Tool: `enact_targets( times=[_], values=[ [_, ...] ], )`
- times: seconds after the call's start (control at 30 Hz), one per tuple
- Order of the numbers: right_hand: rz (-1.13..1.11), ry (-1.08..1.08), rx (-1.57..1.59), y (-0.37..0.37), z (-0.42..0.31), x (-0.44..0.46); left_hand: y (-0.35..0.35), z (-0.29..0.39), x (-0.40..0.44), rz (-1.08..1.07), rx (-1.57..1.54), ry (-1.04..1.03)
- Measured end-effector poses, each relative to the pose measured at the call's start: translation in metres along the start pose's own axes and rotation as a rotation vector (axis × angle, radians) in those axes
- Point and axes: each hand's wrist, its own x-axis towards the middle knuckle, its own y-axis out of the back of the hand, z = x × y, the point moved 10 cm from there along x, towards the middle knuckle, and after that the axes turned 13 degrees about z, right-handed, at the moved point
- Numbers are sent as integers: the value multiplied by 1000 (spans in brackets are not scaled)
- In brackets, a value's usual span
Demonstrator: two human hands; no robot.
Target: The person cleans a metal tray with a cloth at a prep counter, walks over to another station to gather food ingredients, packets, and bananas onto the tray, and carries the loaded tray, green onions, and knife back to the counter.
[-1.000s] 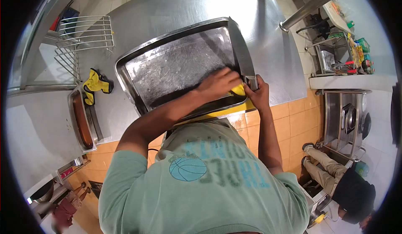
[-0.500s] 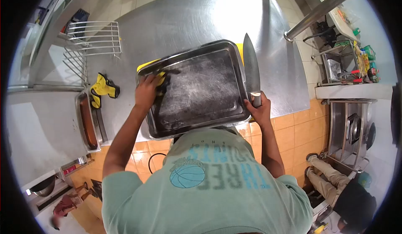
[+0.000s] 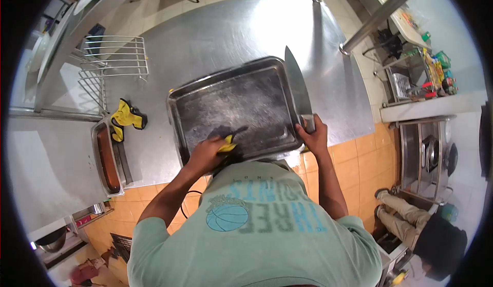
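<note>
Head view: over one table [image 3: 215,40], one tray [image 3: 236,102]; left of it, one cloth [image 3: 127,115]. Left hand [image 3: 205,154], clutching a second cloth [image 3: 228,144], has reached the tray's near-left corner; right hand [image 3: 315,135] grips one knife [image 3: 298,84] beside its right rim.

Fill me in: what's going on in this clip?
A person in a green T-shirt is at a metal table with a dark metal tray at its near edge. The left hand holds a yellow cloth inside the tray, towards its near-left part. The right hand grips a large knife by the handle at the tray's right side, with the blade pointing away. A yellow-and-black bundle lies farther left on the table.
</note>
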Motion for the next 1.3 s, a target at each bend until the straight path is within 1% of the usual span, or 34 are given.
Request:
enact_targets(
  times=[0.07, 0.13, 0.2, 0.23, 0.27, 0.33, 0.4, 0.47, 0.53, 0.6, 0.67, 0.73, 0.8, 0.87, 0.9, 0.93, 1.0, 1.03, 1.1, 1.17, 1.2, 1.23, 1.27, 1.3],
  values=[
    [-31, -23, 42, -13, -10, 1, -2, 24, 26, 151, -31, -91],
    [-70, 13, -38, -20, -6, -8, -20, 66, 56, 76, -252, -167],
    [-71, 16, -33, -18, -9, -18, -33, 94, 84, 156, -205, -285],
    [-71, 18, -31, -17, -9, -22, -34, 96, 100, 244, -121, -337],
    [-59, 10, -36, -17, -7, -23, -34, 93, 117, 333, -36, -388],
    [-36, -6, -46, -17, 1, -21, -21, 59, 153, 553, 139, -387],
    [11, -4, -10, -15, 0, -25, 12, 22, 165, 477, 127, -206],
    [45, -1, 9, -13, 0, -24, 40, -14, 147, 480, 189, -135],
    [59, -1, 15, -12, 3, -24, 55, -47, 108, 459, 211, -58],
    [57, -14, 24, -11, 3, -21, 66, -85, 61, 392, 255, 67],
    [60, -7, 41, -12, 3, -19, 105, -107, 10, 506, 212, 109],
    [54, 5, 55, -13, 5, -19, 153, -142, -54, 772, 42, 395],
    [70, -14, 69, -15, 8, -26, 180, -199, -129, 1136, -131, 666],
    [78, -36, 85, -18, 12, -33, 178, -239, -165, 1240, -76, 709],
    [105, 0, 77, -15, 15, -35, 170, -263, -181, 1295, -45, 729],
    [117, 46, 78, -14, 16, -35, 147, -300, -192, 1263, -70, 719],
    [185, 125, 71, -5, 16, -37, 121, -334, -163, 912, 44, 814],
    [152, 91, 15, -4, 15, -36, 137, -309, -159, 1004, 255, 715],
    [155, 115, -15, -6, 10, -37, 163, -206, -128, 1161, 679, 497],
    [159, 138, -29, -10, 6, -40, 157, -148, -87, 988, 286, 445],
    [162, 148, -27, -13, 7, -42, 144, -90, -68, 1037, 329, 143],
    [168, 160, -29, -13, 7, -42, 114, -57, -41, 741, 368, 81],
    [173, 157, -19, -13, 6, -46, 79, -58, -31, 497, 381, 134],
    [178, 154, -8, -13, 4, -50, 58, -64, -35, 428, 335, 176]
  ],
)
